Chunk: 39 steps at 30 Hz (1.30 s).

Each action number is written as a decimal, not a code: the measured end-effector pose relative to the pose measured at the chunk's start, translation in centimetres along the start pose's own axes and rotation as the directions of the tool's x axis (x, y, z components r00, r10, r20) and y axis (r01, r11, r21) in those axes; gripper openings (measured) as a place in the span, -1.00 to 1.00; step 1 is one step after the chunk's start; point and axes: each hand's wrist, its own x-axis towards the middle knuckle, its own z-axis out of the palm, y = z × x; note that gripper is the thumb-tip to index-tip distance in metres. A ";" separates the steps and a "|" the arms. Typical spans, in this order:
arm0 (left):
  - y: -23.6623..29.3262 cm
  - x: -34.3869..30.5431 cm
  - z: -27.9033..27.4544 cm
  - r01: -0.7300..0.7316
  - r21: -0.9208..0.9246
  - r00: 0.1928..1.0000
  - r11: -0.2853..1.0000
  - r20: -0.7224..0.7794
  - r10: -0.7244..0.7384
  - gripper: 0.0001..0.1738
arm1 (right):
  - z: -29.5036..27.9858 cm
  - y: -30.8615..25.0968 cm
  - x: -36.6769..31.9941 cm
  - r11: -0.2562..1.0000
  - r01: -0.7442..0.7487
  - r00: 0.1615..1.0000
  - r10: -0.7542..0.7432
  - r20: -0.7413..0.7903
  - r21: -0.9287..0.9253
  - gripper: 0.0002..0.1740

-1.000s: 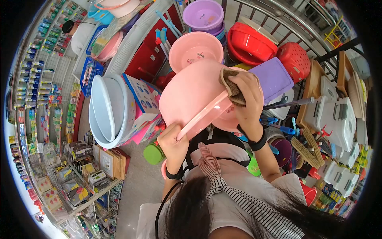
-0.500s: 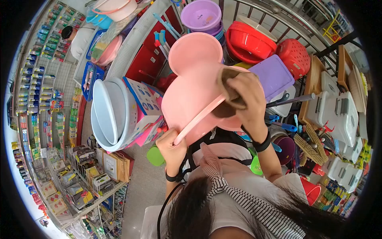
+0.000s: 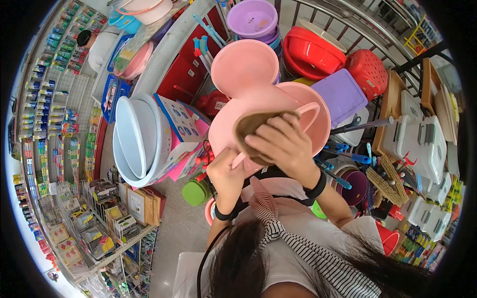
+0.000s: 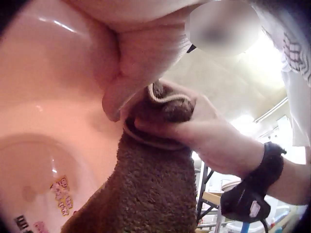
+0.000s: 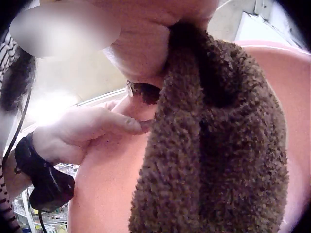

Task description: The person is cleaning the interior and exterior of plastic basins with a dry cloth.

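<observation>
A pink plastic basin (image 3: pixel 222 124) is tilted up on its side in front of the person's body. My left hand (image 3: pixel 226 174) grips its rim at the near left, the thumb lying on the inside in the left wrist view. Bunched in my right hand (image 3: pixel 285 146) is a fuzzy brown cloth (image 3: pixel 248 130), folded over the rim close to my left hand. The cloth (image 5: pixel 228 165) hangs down both sides of the fold in the right wrist view. Printed figures mark the basin's inner bottom (image 4: pixel 29 179).
Behind stand more pink basins (image 3: pixel 243 64), purple basins (image 3: pixel 252 17) and red basins (image 3: pixel 315 52). Pale blue tubs (image 3: pixel 124 144) are at the left, with a green container (image 3: pixel 195 192) on the floor. A purple lid (image 3: pixel 340 97) and clear storage boxes (image 3: pixel 422 144) are at the right.
My right hand has slid the cloth along the rim, down and left from the far right part to beside my left hand. The left hand keeps its hold and has shifted slightly right.
</observation>
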 end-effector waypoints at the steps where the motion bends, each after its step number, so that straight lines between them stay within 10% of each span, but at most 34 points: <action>1: -0.1 -0.2 -0.5 0.027 0.013 1.000 1.000 0.005 -0.027 -0.75 | -0.1 0.1 0.0 1.000 0.010 1.000 -0.010 -0.006 0.011 -0.50; 5: -0.3 -0.6 -1.1 0.058 -0.010 0.998 0.998 -0.002 -0.058 -0.68 | -0.1 3.2 -0.3 0.966 -0.237 0.953 0.251 -0.169 0.099 -0.53; 13: -0.3 -0.7 0.0 0.090 -0.182 0.995 0.979 -0.029 -0.097 -0.66 | 0.3 -2.1 0.0 1.000 0.023 0.999 -0.023 0.047 0.011 -0.52; 17: -0.9 -0.9 -0.9 0.025 -0.012 1.000 1.000 0.011 -0.025 -0.71 | -0.6 0.1 0.7 1.000 -0.004 1.000 0.004 -0.030 -0.014 -0.49; 19: -1.5 -1.0 -1.7 0.023 -0.018 1.000 1.000 0.014 -0.023 -0.70 | -1.1 3.1 0.4 0.954 -0.265 0.936 0.289 -0.200 0.139 -0.55; 28: -0.7 0.5 -0.5 -0.159 0.192 0.984 0.969 0.112 0.139 -0.77 | -0.7 -0.6 0.4 0.998 -0.028 0.996 0.022 -0.091 -0.062 -0.63; 34: -0.2 -0.1 0.0 -0.055 -0.028 0.998 0.998 0.023 0.056 -0.82 | -0.4 -0.7 -0.1 0.996 0.036 0.999 -0.038 -0.028 -0.078 -0.57; 39: -0.3 -0.5 -2.0 -0.067 0.072 0.997 0.995 0.053 0.064 -0.76 | -1.5 2.7 0.1 0.975 -0.213 0.965 0.220 -0.145 0.060 -0.54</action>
